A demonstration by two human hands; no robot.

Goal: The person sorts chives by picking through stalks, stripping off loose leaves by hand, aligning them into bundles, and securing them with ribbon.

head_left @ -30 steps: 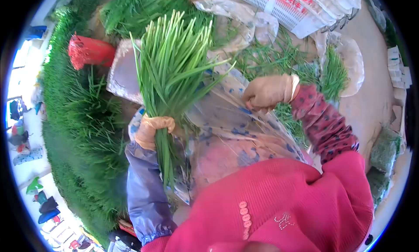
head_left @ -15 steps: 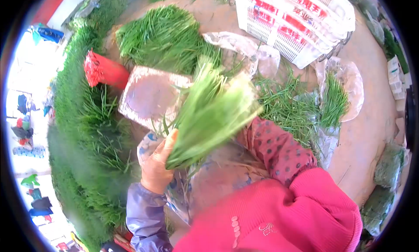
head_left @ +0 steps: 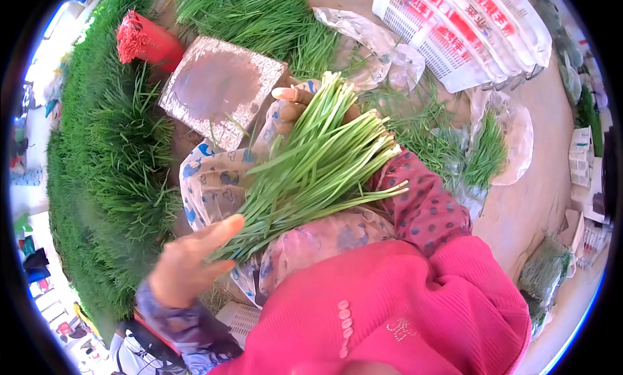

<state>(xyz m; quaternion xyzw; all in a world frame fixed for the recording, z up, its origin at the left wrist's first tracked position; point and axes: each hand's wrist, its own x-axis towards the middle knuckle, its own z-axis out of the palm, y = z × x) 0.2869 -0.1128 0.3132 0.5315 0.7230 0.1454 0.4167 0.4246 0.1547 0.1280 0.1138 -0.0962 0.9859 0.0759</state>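
Basically, chive bunch (head_left: 318, 170) in R hand (head_left: 291, 110), over apron-covered lap (head_left: 224, 177).
R grip was clamped round the stems from beneath, palm hidden; L hand (head_left: 185, 265) was blurred, fingers apart nr the leaves, contact unclear. Best technique, prob.: firm R hold w/o crushing, loose stalks evened w/ light L strokes, esp. the few jutting R. Pale cut ends pointed fwd & R, leafy tips back & L; long axis ran diag. across the lap.

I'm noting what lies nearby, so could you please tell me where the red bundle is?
In the head view, the red bundle is at upper left, between the long green pile and the patterned block.
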